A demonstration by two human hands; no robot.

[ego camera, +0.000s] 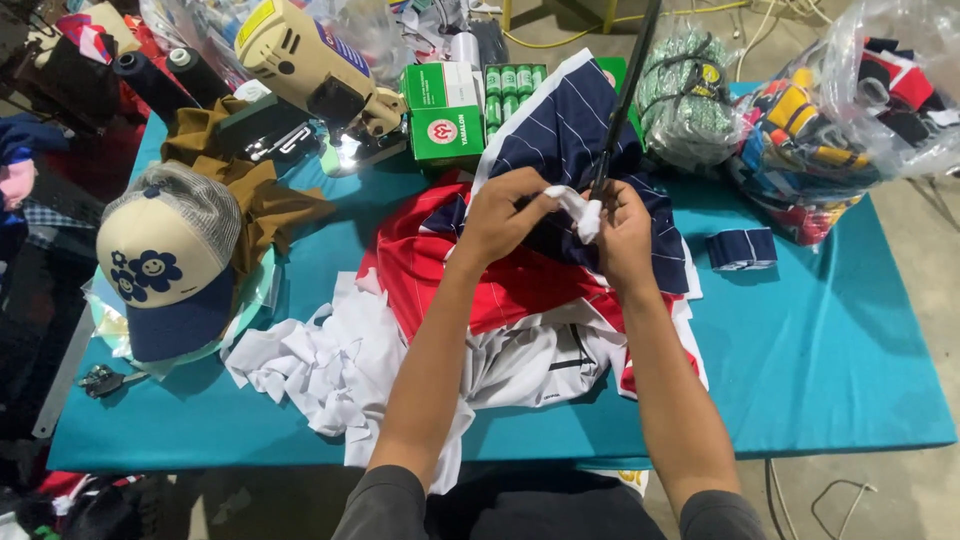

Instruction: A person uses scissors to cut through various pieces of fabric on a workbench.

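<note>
**Two hands, a scrap of white cloth and a long black blade**

While both hands meet at the centre of the frame, the left hand (pixel 505 215) pinches one end of a small white cloth scrap (pixel 580 212) between thumb and fingertips, and the right hand (pixel 625 235) has its fingers curled around the scrap's other end and the lower part of a long black blade-like tool (pixel 622 95), which rises toward the top edge. Whether the right fingers are pressed hard onto the tool or only wrapped loosely, I cannot tell.

By its look the scrap is light, limp and easily bunched; it should hold best pinched at its ends, as now. The tool looks stiff and narrow, and is probably safest gripped low, away from any edge.

Beneath the hands lies a heap of soft fabric: a navy striped piece (pixel 570 130), a red striped piece (pixel 440 260) and white offcuts (pixel 320 370) spilling toward the lower left. All of it rests on a teal table cover (pixel 830 350). At left sits a cream and navy cap (pixel 165 260) beside brown cloth (pixel 240 165); an electric cloth cutter (pixel 310 65) stands at upper left, green boxes (pixel 445 110) at upper centre, and clear bags of coloured trim (pixel 840 110) at upper right. Bare concrete floor (pixel 920 490) shows at lower right.
</note>
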